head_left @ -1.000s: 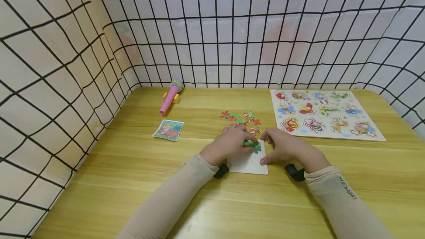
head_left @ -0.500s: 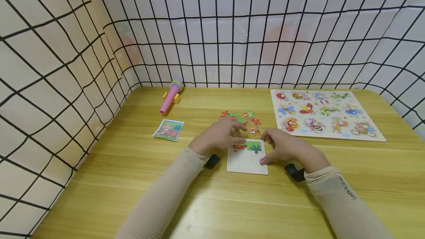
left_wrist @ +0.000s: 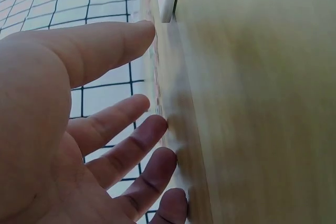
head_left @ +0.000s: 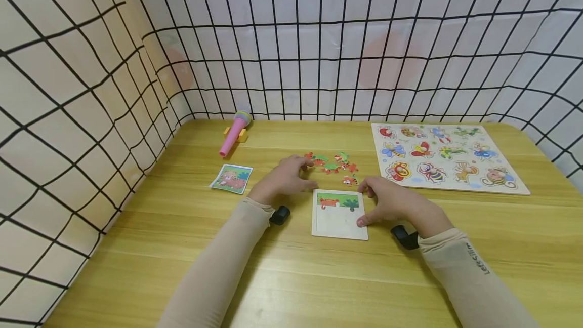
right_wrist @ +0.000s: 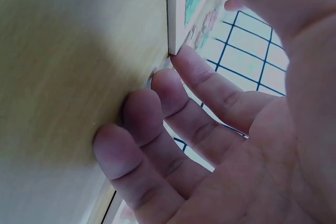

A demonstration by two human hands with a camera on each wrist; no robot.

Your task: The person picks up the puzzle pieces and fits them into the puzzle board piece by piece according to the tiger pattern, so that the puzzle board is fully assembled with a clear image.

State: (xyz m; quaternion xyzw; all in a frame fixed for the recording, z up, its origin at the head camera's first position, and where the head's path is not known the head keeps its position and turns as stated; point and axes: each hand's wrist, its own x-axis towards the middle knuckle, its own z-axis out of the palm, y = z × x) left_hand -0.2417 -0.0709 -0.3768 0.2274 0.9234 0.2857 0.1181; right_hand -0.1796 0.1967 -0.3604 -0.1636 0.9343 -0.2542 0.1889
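My right hand (head_left: pixel 395 201) rests at the right side of a small white puzzle board (head_left: pixel 339 224), its thumb on the right edge and index fingertip at the far right corner. Along the board's far side lie fitted puzzle pieces (head_left: pixel 337 200), green with an orange animal part and a dark leafy plant. The right wrist view shows the index finger (right_wrist: pixel 202 74) at the board's corner. Left of the board, my left hand (head_left: pixel 283 180) is spread with nothing in it, its fingertips beside several loose puzzle pieces (head_left: pixel 331 167). One loose piece (head_left: pixel 349 180) lies just beyond the board.
A picture card (head_left: pixel 231 178) lies at the left. Behind it, a pink toy microphone (head_left: pixel 234 133) leans on a yellow block (head_left: pixel 243 136). At the back right is a large insect puzzle board (head_left: pixel 444 158). Black grid netting (head_left: pixel 309 39) encloses the table's back and sides.
My left hand has drawn back from the board to the left, uncovering the fitted orange and green pieces, and now reaches beside the loose pieces. The right hand has stayed at the board's edge.
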